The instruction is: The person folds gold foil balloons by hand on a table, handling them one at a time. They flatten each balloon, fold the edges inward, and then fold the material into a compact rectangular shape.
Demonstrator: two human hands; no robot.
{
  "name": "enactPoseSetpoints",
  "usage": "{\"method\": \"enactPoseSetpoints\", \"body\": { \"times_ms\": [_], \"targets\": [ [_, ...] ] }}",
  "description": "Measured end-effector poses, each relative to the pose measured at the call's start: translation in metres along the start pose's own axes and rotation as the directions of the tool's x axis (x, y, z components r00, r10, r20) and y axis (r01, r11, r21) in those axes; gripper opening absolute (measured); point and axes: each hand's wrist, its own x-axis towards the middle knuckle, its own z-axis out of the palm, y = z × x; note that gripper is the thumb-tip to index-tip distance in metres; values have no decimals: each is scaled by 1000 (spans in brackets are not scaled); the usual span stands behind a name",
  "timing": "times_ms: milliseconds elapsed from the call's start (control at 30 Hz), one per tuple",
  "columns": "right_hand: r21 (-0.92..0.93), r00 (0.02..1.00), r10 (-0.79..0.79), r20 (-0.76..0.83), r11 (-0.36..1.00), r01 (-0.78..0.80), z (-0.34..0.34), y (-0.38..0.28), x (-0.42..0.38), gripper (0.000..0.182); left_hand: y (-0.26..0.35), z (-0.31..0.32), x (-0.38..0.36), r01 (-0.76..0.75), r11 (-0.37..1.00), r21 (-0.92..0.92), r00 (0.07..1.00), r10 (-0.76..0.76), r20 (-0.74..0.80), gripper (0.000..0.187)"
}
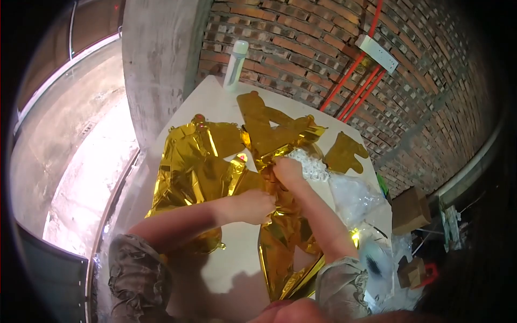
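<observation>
Both hands are closed on a flat, uninflated gold foil balloon (pixel 288 226) that hangs creased over the near part of the white table. My left hand (pixel 256 206) grips it from the left, its fingertips partly hidden. Slightly farther off, my right hand (pixel 288 171) pinches the foil higher up. More gold foil balloons (pixel 188 156) lie in a pile to the left of my hands. Beyond them, another flat gold balloon (pixel 264 118) stretches toward the back. Beside my right hand sits a heap of white curly strands (pixel 309 164).
A white capped cylinder (pixel 235 64) stands at the table's back edge (pixel 212 86). At right are a gold foil piece (pixel 346 152), clear plastic bags (pixel 355 199) and a cardboard box (pixel 410 210) beyond the edge. Behind the table, a brick wall (pixel 280 54) carries red conduits and a power strip (pixel 378 54).
</observation>
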Motion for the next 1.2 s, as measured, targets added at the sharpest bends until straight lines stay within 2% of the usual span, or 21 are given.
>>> {"method": "enactPoseSetpoints", "body": {
  "times_ms": [67,133,167,200,267,300,367,500,567,600,700,733,800,833,900,933,1000,1033,1100,1133,1200],
  "targets": [
    [-14,1000,-25,2,1000,25,-1,11,7,39,-2,4,-3,-30,1000,-3,998,30,-56,26],
    [108,998,-16,62,994,10,-26,7,1,41,-4,7,-7,-38,998,-57,989,30,-147,30],
    [126,978,12,207,991,-39,-58,-10,-9,39,-6,10,-8,-35,997,-63,988,25,-153,30],
    [120,977,8,215,992,-34,-52,-7,-9,39,-7,15,-10,-51,996,-67,977,36,-208,30],
    [259,979,-134,156,962,91,-38,4,-9,37,-9,22,-11,-67,995,-77,963,44,-265,29],
    [256,978,-133,163,963,89,-32,7,-6,37,-9,26,-11,-75,996,-57,950,53,-308,29],
    [118,972,-195,135,977,179,-25,12,1,34,-10,31,-10,-86,995,-41,933,66,-354,28],
    [48,973,-209,101,978,205,-23,-1,5,34,-12,36,-11,-126,991,-47,893,93,-441,27],
    [91,974,-43,221,996,24,-33,-8,6,33,-12,38,-12,-127,991,-37,886,96,-453,28],
    [86,975,-45,220,996,26,-30,-8,7,33,-12,39,-12,-127,991,-29,881,100,-463,28],
    [170,985,-152,-84,972,165,-19,-7,-4,36,-13,41,-11,-135,991,-25,870,106,-481,27],
    [167,985,-153,-83,972,165,-20,-7,-2,36,-14,42,-11,-143,989,-27,869,113,-481,27],
    [123,977,-177,120,979,163,-29,-13,2,30,-14,42,-11,-141,990,-30,869,109,-482,27],
    [120,978,-171,121,980,157,-25,-14,2,30,-14,43,-10,-142,989,-32,870,109,-481,27],
    [-21,990,-138,17,990,139,-17,-20,3,22,-13,43,-9,-151,987,-53,872,108,-477,26],
    [-22,990,-139,16,990,139,-19,-16,4,22,-14,43,-10,-153,986,-73,876,101,-472,26],
    [-285,969,-211,-127,944,168,-46,-27,4,16,-15,41,-12,-144,988,-62,870,97,-484,25],
    [-281,968,-216,-124,944,175,-52,-26,9,16,-14,41,-12,-149,987,-58,865,102,-492,25],
    [-404,980,-192,-52,902,155,-68,-26,24,16,-13,41,-12,-135,989,-60,873,90,-479,25],
    [-402,982,-186,-43,903,154,-77,-28,30,16,-12,41,-11,-128,990,-56,880,88,-466,25],
    [-393,946,-89,313,894,214,-103,-39,43,23,-13,41,-11,-123,991,-46,891,90,-446,25]
  ]
}}
